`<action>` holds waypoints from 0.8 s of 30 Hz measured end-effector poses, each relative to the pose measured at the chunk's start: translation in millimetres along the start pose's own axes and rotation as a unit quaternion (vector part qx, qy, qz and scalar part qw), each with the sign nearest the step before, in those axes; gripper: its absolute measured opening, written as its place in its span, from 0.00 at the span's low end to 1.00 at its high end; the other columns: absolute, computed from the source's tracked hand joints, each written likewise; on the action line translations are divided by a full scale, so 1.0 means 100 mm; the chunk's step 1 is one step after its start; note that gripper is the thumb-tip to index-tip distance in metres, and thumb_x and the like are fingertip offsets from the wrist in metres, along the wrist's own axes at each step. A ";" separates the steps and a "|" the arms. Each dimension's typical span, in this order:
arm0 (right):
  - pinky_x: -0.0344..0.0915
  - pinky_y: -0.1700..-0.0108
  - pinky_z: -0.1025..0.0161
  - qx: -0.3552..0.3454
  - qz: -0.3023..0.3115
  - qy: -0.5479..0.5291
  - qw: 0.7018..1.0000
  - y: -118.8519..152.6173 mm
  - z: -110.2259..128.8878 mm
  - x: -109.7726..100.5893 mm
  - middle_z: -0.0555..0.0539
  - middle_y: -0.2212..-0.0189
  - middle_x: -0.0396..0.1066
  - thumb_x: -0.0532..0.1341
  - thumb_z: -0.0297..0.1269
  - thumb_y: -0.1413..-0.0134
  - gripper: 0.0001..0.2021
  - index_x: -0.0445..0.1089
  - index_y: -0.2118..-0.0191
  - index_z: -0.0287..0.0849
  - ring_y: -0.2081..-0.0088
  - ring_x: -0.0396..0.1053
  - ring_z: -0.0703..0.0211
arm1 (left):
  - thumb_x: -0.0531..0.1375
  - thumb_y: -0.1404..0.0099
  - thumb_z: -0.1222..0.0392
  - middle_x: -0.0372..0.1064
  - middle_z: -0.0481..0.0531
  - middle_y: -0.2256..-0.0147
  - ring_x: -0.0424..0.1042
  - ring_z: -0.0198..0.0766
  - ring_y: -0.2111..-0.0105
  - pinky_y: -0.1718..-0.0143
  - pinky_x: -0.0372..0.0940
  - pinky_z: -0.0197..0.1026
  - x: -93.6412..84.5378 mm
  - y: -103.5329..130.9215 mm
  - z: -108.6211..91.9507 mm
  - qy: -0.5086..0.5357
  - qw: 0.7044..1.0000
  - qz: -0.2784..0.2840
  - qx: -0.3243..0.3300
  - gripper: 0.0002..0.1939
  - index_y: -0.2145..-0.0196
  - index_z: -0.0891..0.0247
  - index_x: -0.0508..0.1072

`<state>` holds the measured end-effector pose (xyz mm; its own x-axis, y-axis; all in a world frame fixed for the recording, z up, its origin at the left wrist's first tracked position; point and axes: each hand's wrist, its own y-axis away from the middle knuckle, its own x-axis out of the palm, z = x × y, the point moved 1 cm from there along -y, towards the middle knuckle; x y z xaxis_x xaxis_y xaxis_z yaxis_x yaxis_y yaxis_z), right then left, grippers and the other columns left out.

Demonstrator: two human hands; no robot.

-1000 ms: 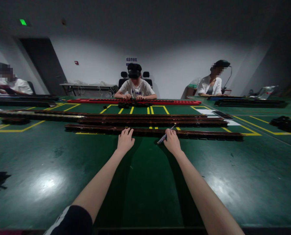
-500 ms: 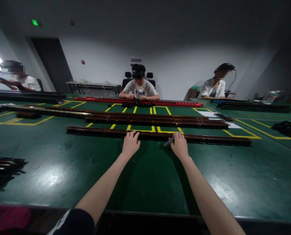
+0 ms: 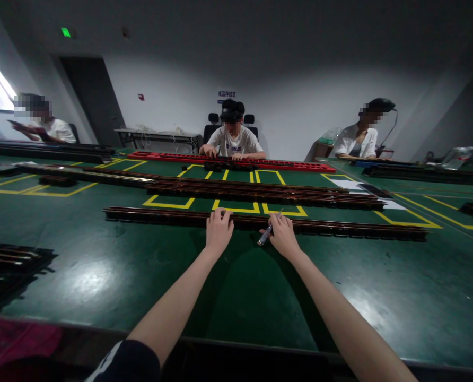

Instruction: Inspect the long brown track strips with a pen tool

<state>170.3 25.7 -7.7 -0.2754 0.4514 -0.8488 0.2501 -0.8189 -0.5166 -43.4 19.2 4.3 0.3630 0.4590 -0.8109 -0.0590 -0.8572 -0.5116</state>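
Across the green table (image 3: 141, 254) in front of me lies a long dark strip (image 3: 348, 228) with copper-brown lines along it. My left hand (image 3: 219, 231) rests at its near edge, fingers bent over it and closed on it. To the right, my right hand (image 3: 283, 236) is closed round a screwdriver (image 3: 265, 235) with a pale, see-through handle. The handle sticks out toward the lower left, and its thin shaft points up past the fingers over the strip. What the tip touches is too small to make out.
Behind the strip lies a bundle of similar strips (image 3: 260, 193); another stack (image 3: 14, 265) is at the left. Yellow tape (image 3: 173, 206) marks the table. Across it, a person (image 3: 234, 140) works at a red rail (image 3: 300, 165). Two more people sit left and right.
My hands have come closer together, the right one moving left along the strip with the screwdriver, which now stands steeper. The view has shifted slightly.
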 end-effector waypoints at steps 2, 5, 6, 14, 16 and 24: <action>0.58 0.47 0.48 -0.017 0.018 -0.026 0.999 -0.01 0.02 0.02 0.41 0.59 0.69 0.57 0.43 0.41 0.12 0.62 0.56 0.43 0.52 0.65 0.46 | 0.50 0.32 0.58 0.64 0.60 0.47 0.63 0.51 0.46 0.46 0.62 0.55 0.01 -0.02 0.04 -0.009 1.000 -0.006 -0.013 0.17 0.50 0.62 0.71; 0.61 0.48 0.50 -0.009 0.036 -0.041 0.998 -0.02 0.02 0.00 0.42 0.61 0.69 0.58 0.42 0.41 0.10 0.62 0.58 0.43 0.55 0.67 0.48 | 0.50 0.32 0.50 0.63 0.60 0.44 0.56 0.53 0.40 0.39 0.52 0.60 0.03 -0.06 0.15 -0.041 0.999 0.003 -0.020 0.20 0.49 0.62 0.71; 0.61 0.49 0.51 -0.004 0.038 -0.039 0.999 -0.02 0.01 0.00 0.42 0.61 0.69 0.58 0.42 0.41 0.10 0.62 0.59 0.42 0.56 0.67 0.49 | 0.49 0.31 0.48 0.62 0.61 0.42 0.54 0.55 0.39 0.38 0.49 0.62 0.05 -0.07 0.19 -0.048 0.998 0.011 -0.027 0.23 0.47 0.63 0.70; 0.63 0.55 0.52 0.021 -0.002 -0.003 1.000 -0.08 0.05 0.03 0.41 0.62 0.68 0.62 0.47 0.45 0.15 0.61 0.61 0.42 0.60 0.66 0.48 | 0.46 0.31 0.44 0.66 0.60 0.45 0.59 0.53 0.42 0.38 0.49 0.61 0.10 -0.08 0.31 -0.066 0.997 0.049 -0.008 0.25 0.45 0.59 0.68; 0.64 0.57 0.52 0.031 -0.014 0.000 0.999 -0.09 0.05 0.04 0.40 0.63 0.68 0.62 0.48 0.46 0.16 0.60 0.62 0.42 0.61 0.66 0.47 | 0.47 0.31 0.44 0.66 0.60 0.46 0.60 0.53 0.43 0.39 0.50 0.61 0.10 -0.07 0.29 -0.064 0.996 0.054 -0.003 0.25 0.45 0.60 0.68; 0.65 0.60 0.53 0.094 -0.043 -0.024 0.994 -0.08 0.03 0.01 0.41 0.64 0.66 0.62 0.38 0.49 0.12 0.57 0.62 0.43 0.62 0.65 0.47 | 0.46 0.30 0.46 0.65 0.60 0.44 0.59 0.52 0.41 0.37 0.47 0.59 0.07 -0.07 0.21 -0.041 0.995 0.084 0.030 0.26 0.42 0.62 0.65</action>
<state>165.3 31.2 -3.9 -0.3341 0.5081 -0.7938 0.0481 -0.8319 -0.5528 -59.7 33.6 -4.0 0.2657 0.3308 -0.9055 -0.1677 -0.9091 -0.3813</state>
